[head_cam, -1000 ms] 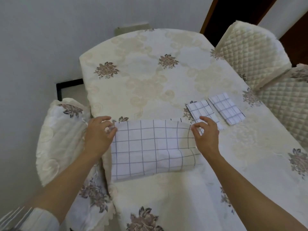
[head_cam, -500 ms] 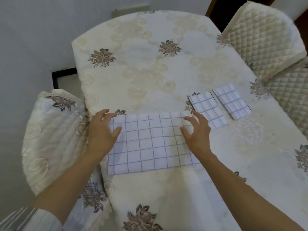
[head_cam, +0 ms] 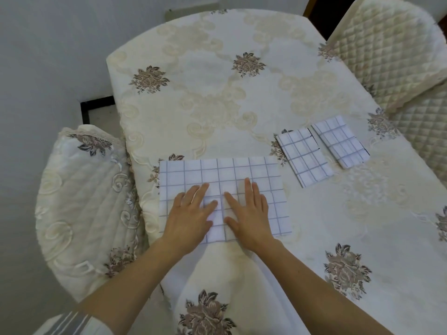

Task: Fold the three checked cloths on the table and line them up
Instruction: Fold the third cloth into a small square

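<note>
A large white checked cloth (head_cam: 217, 175), folded into a wide rectangle, lies flat near the table's front left edge. My left hand (head_cam: 191, 213) and my right hand (head_cam: 246, 211) press flat on its middle, side by side, fingers straight and pointing away from me. Two smaller folded checked cloths lie to the right, side by side and slightly slanted: the nearer one (head_cam: 303, 158) and the farther one (head_cam: 341, 141), a narrow gap between them.
The table (head_cam: 217, 93) wears a cream floral cloth that drapes over the front edge. A padded chair (head_cam: 84, 201) stands at the left, close to the big cloth. Quilted chairs (head_cam: 391, 49) stand at the right. A grey wall runs along the left.
Both hands let go of the cloth's far corners after laying the fold down, then slid inward from the side edges to the middle, where they now press flat.
</note>
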